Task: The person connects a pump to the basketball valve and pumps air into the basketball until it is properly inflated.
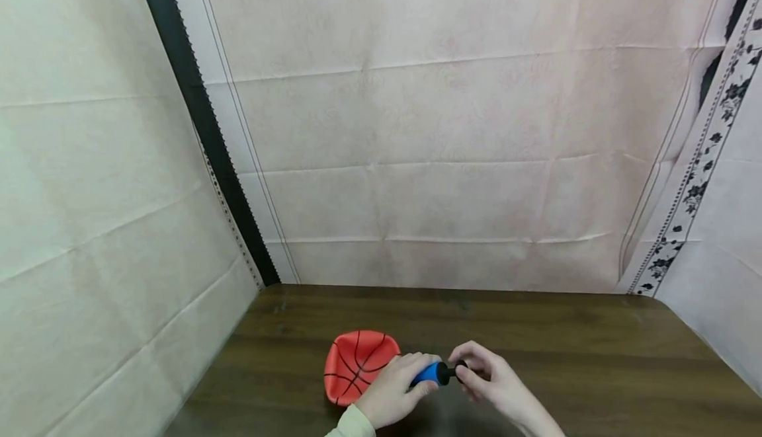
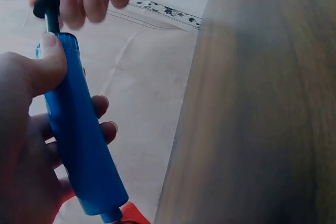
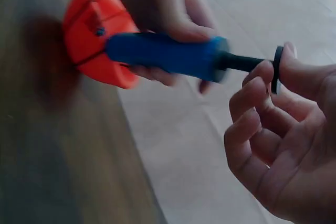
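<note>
A blue hand pump [image 2: 84, 124] with a black plunger is held by the left hand [image 1: 395, 387], whose fingers curl round its barrel. The right hand [image 1: 491, 381] pinches the black plunger handle [image 3: 277, 70] between thumb and forefinger; its other fingers are loosely bent. Part of the black rod shows between handle and barrel. At the pump's other end is a red ball [image 1: 360, 367] with black basketball lines, partly collapsed and dented. In the right wrist view the pump's tip meets the ball beside a small dark spot. The left hand overlaps the ball's lower right in the head view.
Ball and hands are over a dark brown wooden table [image 1: 565, 338]. Pale creased cloth [image 1: 446, 126] hangs behind it and along both sides. A black strip [image 1: 208, 126] runs down the left corner and a floral border [image 1: 696, 186] down the right.
</note>
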The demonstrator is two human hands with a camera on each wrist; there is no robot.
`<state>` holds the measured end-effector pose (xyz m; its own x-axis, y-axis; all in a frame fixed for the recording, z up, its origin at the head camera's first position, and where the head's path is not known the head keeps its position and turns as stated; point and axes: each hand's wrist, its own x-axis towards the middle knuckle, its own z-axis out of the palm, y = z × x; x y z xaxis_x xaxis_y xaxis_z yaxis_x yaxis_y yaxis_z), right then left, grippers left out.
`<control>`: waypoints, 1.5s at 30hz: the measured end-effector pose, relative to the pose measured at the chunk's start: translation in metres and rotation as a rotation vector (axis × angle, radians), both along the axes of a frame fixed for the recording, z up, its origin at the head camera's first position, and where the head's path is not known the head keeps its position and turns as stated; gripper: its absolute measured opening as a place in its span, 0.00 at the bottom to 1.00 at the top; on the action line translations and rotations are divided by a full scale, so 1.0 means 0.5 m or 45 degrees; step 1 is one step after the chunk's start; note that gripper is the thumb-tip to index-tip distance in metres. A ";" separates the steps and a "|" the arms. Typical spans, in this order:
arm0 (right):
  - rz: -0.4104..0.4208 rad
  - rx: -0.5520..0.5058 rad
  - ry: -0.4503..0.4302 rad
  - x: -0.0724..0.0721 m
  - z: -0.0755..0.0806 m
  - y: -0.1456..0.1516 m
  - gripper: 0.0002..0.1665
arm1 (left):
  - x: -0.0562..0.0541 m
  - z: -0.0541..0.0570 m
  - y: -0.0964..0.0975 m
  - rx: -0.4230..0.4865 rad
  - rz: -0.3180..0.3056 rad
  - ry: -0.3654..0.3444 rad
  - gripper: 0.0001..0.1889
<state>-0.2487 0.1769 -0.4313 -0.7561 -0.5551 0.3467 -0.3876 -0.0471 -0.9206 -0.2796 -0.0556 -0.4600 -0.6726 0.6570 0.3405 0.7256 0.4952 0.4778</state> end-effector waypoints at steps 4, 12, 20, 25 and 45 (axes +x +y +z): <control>-0.017 0.117 0.054 0.004 -0.001 -0.005 0.10 | -0.002 -0.005 -0.004 0.022 -0.012 0.059 0.22; -0.032 0.215 0.279 0.030 0.047 0.034 0.12 | -0.012 0.002 -0.023 0.027 -0.015 0.071 0.20; -0.161 0.079 0.446 0.060 0.077 0.079 0.18 | -0.015 0.003 -0.030 0.022 0.050 -0.058 0.22; 0.036 -0.077 0.297 0.030 0.048 0.046 0.12 | -0.017 -0.003 -0.021 0.025 0.020 -0.043 0.23; 0.039 -0.124 0.183 0.024 0.032 0.008 0.12 | -0.022 -0.001 -0.054 0.029 -0.005 -0.043 0.22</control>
<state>-0.2369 0.1807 -0.4154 -0.6783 -0.5357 0.5030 -0.5116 -0.1471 -0.8466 -0.2906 -0.0825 -0.4608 -0.6814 0.6519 0.3326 0.7108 0.4811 0.5132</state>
